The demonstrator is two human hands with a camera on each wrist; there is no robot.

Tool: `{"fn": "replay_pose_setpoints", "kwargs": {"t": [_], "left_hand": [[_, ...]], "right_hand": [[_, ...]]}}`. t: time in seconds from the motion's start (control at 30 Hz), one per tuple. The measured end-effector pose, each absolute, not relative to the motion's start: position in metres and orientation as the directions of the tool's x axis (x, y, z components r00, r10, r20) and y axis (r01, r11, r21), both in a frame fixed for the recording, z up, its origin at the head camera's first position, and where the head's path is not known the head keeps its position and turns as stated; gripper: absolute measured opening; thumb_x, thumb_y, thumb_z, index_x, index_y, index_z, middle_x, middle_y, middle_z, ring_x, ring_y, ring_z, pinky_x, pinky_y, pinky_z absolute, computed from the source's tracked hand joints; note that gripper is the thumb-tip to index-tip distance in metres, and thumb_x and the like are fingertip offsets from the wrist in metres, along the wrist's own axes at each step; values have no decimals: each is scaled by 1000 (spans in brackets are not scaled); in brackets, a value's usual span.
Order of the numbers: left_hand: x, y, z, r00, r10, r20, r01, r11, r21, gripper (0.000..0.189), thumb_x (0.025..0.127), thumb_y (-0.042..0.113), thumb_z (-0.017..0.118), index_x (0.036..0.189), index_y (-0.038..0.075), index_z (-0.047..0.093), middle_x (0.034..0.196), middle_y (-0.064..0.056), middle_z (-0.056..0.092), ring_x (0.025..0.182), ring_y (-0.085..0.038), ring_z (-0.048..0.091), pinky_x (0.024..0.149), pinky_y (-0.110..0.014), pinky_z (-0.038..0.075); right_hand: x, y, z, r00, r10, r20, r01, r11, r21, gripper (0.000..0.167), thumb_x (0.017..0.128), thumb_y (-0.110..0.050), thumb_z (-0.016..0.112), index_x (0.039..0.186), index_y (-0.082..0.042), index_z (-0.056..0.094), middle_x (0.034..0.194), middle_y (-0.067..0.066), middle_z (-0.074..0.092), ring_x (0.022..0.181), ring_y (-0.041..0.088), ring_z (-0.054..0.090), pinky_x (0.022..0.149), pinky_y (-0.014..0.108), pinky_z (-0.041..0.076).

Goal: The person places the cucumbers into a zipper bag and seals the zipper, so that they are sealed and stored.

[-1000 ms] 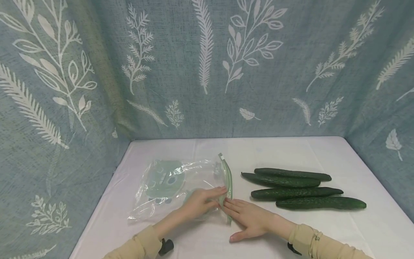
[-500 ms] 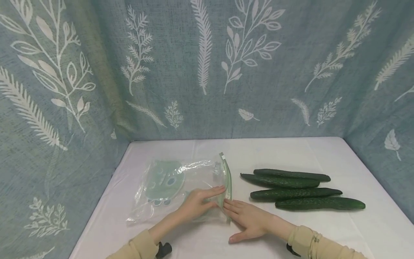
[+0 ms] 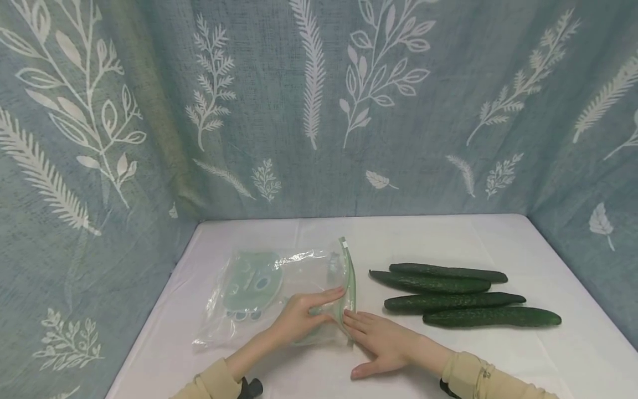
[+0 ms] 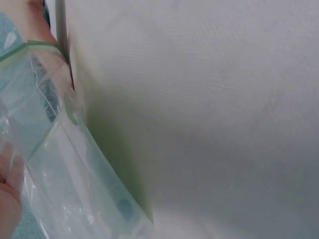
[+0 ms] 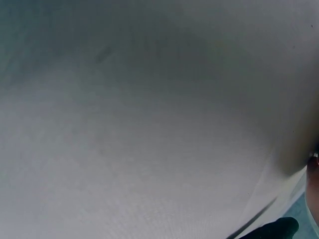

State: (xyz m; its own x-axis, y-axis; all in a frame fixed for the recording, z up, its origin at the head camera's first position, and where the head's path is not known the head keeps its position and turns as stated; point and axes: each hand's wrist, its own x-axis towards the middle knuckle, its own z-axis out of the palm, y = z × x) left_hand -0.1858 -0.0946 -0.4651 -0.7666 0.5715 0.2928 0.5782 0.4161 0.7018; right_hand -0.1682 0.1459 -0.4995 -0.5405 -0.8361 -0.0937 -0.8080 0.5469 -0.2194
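A clear zip bag [image 3: 304, 271] with a pale green animal print lies on the table, its green zip edge [image 3: 351, 277] facing right. My left hand [image 3: 299, 317] rests over the bag near that edge, index finger and thumb straight and spread apart. My right hand [image 3: 381, 343] lies low at the bag's mouth, fingers together and straight, fingertips at the zip edge, thumb out on the cloth. In the left wrist view the bag's film [image 4: 65, 164] stands raised, with a hand [image 4: 55, 69] partly behind it at the mouth. The right wrist view shows mostly tablecloth.
Several dark green cucumbers [image 3: 453, 301] lie side by side to the right of the bag. A white cloth [image 3: 423, 238] covers the table. Blue-grey curtains [image 3: 279, 111] with white leaf prints hang behind and at both sides.
The left thumb and index finger have spread slightly apart at the bag's mouth. The right hand stays almost still. The whole head view has shifted a little.
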Motion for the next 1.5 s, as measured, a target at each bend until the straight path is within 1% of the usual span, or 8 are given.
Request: {"fn": "replay_pose_setpoints", "kwargs": {"t": [0.2,0.43,0.53,0.87,1.03,1.2,1.37,1.5], "left_hand": [[-186,-95,-466,-748,576,329,600,375,707,53,80,37,67,128,14,59,135,-4,56,123,-22,56,103,-35,47],[-186,-96,-465,-735,561,380,627,351,695,50,79,25,72,126,12,61,131,-7,58,120,-22,58,101,-32,49],[-185,-96,-464,-746,549,378,614,347,709,49,78,23,72,125,13,61,131,-7,59,119,-23,58,100,-32,49],[-185,-94,-463,-778,535,330,563,360,744,46,82,32,66,124,13,62,131,-6,59,120,-22,58,101,-34,49],[-187,-91,-461,-793,513,327,557,394,731,45,81,29,68,123,14,63,129,-3,60,119,-22,59,101,-35,49],[-190,-89,-461,-807,501,314,540,408,736,45,81,23,70,124,14,62,131,-5,59,121,-23,57,102,-36,48],[-192,-88,-464,-822,493,283,508,414,755,47,81,25,69,126,15,61,133,-6,57,124,-24,55,103,-38,46],[-192,-88,-467,-829,489,272,494,411,766,46,82,26,69,127,16,60,134,-7,56,125,-25,54,104,-40,46]], "right_hand": [[-168,146,-499,-541,-837,-87,-806,545,-230,93,87,-73,37,149,-6,25,157,11,23,145,27,26,118,45,28],[-170,146,-497,-535,-837,-116,-805,547,-229,93,86,-74,35,149,-6,25,157,11,23,145,26,25,118,44,28],[-171,146,-496,-530,-839,-124,-807,544,-230,93,87,-74,35,149,-6,26,157,10,24,145,26,25,118,43,28],[-170,146,-495,-518,-847,-121,-821,531,-209,91,88,-73,35,149,-5,27,157,12,24,145,26,25,118,43,28],[-172,146,-494,-520,-846,-117,-821,533,-203,91,88,-72,36,149,-6,25,156,13,25,144,27,26,118,44,27],[-173,147,-494,-534,-838,-111,-804,544,-240,90,87,-70,41,150,-7,24,157,13,24,145,27,26,118,45,26],[-173,146,-496,-551,-827,-114,-776,558,-294,90,87,-70,44,150,-9,24,157,11,22,145,27,23,118,46,25],[-171,145,-495,-548,-830,-107,-771,551,-319,89,87,-68,46,150,-10,23,157,12,22,145,28,23,118,47,26]]}}
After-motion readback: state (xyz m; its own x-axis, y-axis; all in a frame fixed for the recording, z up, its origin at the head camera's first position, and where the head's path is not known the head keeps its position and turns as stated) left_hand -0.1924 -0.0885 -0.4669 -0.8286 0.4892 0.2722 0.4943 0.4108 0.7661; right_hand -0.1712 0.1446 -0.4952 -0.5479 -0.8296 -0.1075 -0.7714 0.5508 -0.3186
